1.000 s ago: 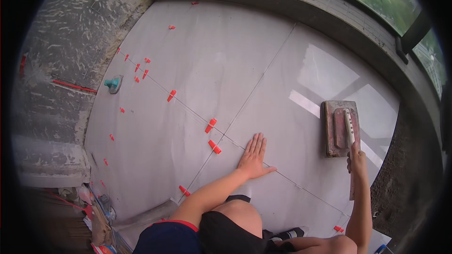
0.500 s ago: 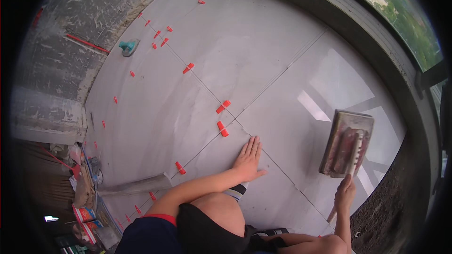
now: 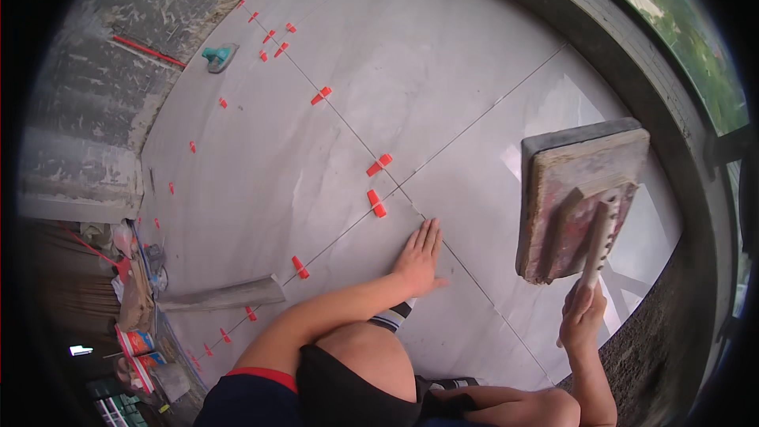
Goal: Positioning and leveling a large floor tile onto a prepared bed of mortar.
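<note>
Left grip (image 3: 418,264) flat, unclosed on tiled floor (image 3: 466,170); right grip (image 3: 583,310) clamps tilted block (image 3: 571,194), which might chip it landing edge-first.

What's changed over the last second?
The right hand has raised the rectangular block tool upward and tilted it. The left hand, earlier across the joint, has drawn back so only its fingertips reach it. Nothing was grabbed or released; the red wedges look unmoved on the tiles.
</note>
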A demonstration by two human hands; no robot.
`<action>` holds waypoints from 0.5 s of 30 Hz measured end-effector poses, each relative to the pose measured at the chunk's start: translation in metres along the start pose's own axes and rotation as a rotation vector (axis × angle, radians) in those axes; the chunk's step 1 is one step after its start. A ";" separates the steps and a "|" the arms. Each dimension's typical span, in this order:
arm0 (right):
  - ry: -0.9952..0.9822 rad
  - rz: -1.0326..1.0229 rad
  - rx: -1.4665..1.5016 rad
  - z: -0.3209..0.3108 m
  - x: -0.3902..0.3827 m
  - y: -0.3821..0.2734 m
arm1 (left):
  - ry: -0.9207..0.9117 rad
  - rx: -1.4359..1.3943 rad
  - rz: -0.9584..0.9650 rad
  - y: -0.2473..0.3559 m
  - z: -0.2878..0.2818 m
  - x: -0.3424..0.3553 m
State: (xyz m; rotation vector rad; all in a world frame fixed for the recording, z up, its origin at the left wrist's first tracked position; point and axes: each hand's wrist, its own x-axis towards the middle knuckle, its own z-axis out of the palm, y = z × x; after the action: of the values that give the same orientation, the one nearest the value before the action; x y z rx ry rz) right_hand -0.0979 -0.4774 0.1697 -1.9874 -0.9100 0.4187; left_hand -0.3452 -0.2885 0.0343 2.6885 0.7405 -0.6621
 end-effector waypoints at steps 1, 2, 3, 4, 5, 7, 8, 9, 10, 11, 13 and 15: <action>-0.125 0.122 -0.288 0.019 0.002 0.016 | -0.001 -0.012 -0.001 0.000 -0.002 0.001; -0.350 0.345 -0.492 0.043 0.011 0.030 | -0.012 -0.015 -0.012 0.000 -0.003 0.001; -0.498 0.434 -0.569 0.065 0.025 0.041 | -0.027 -0.064 0.003 0.001 -0.005 0.002; -0.521 0.460 -0.469 0.069 0.034 0.043 | -0.018 -0.009 -0.012 0.002 -0.006 0.000; -0.535 0.371 -0.350 0.076 0.053 0.040 | 0.016 -0.001 -0.007 -0.001 -0.009 0.003; -0.595 0.579 -0.176 0.058 0.071 0.018 | 0.003 -0.027 0.014 0.005 -0.007 -0.003; -0.591 0.525 -0.060 0.042 0.077 0.000 | -0.008 -0.024 -0.004 0.005 -0.007 0.000; -0.599 0.500 0.039 0.024 0.077 -0.017 | -0.022 -0.034 -0.027 0.005 -0.006 -0.001; -0.527 0.466 0.091 -0.001 0.073 -0.032 | -0.030 -0.033 -0.033 0.005 -0.005 0.000; -0.459 0.388 0.186 -0.022 0.066 -0.044 | -0.051 -0.034 -0.041 0.006 -0.003 0.001; -0.270 0.188 0.242 -0.044 0.046 -0.049 | -0.051 -0.003 -0.036 0.005 -0.002 0.003; -0.212 0.070 0.190 -0.031 0.032 -0.031 | -0.070 -0.022 -0.043 0.004 -0.003 0.004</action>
State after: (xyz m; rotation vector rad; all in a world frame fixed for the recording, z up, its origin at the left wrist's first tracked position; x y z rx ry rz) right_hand -0.0717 -0.4615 0.2141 -1.8277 -0.8959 0.7395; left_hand -0.3389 -0.2891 0.0350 2.6217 0.7850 -0.7500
